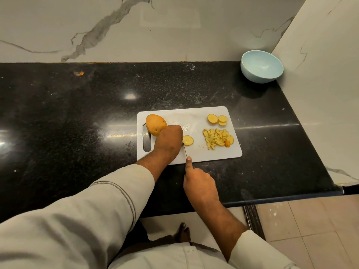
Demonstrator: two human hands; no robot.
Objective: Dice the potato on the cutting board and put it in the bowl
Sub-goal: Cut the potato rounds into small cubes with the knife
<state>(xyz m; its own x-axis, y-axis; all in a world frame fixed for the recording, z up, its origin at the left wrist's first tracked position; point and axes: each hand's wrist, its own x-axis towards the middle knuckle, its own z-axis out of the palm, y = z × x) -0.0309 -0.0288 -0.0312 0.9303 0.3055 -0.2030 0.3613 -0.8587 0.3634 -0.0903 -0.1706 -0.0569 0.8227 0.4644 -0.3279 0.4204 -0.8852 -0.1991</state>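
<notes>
Still slicing: my left hand (169,141) grips the yellow-skinned potato (156,125) on the white plastic cutting board (196,115); my right hand (200,184) clasps the thin knife (185,152); next, another steady downward cut.

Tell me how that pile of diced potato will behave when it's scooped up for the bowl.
The diced potato lies as many small loose pieces, so it will probably scatter rather than lift as one. The cut faces look moist, so bits may cling to fingers. The bowl sits well off the cutting board, so a spill is likely.

No readable text, label or number appears anywhere.
</notes>
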